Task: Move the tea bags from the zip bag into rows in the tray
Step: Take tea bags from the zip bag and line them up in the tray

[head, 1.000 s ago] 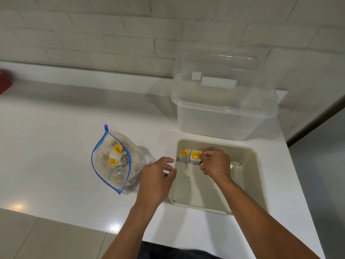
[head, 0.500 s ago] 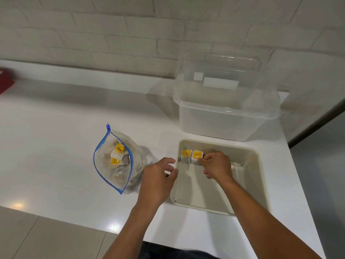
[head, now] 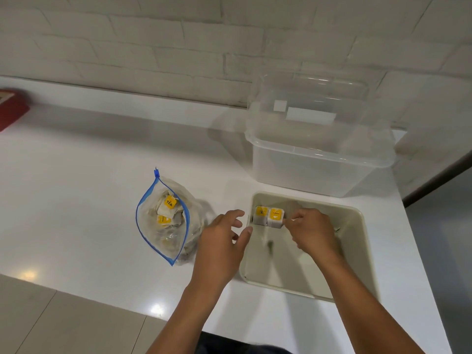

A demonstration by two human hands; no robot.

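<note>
A clear zip bag (head: 163,221) with a blue seal lies open on the white counter, holding several yellow-tagged tea bags (head: 168,203). To its right sits a beige tray (head: 367,251). Two tea bags stand side by side in the tray's far-left corner, one (head: 260,215) against the left wall and the other (head: 275,217) right of it. My right hand (head: 314,231) is inside the tray, its curled fingertips pinching the right edge of the second tea bag. My left hand (head: 222,246) hovers between bag and tray, fingers loosely spread, thumb at the tray's left rim, holding nothing.
A large clear plastic container (head: 316,159) with its lid stands behind the tray against the brick wall. A red object (head: 10,108) lies at the far-left edge. The counter's front edge runs just below the bag, and its right edge is close to the tray.
My right hand has drawn slightly to the right, uncovering the second tea bag's yellow tag. My left hand's fingers have spread a little.
</note>
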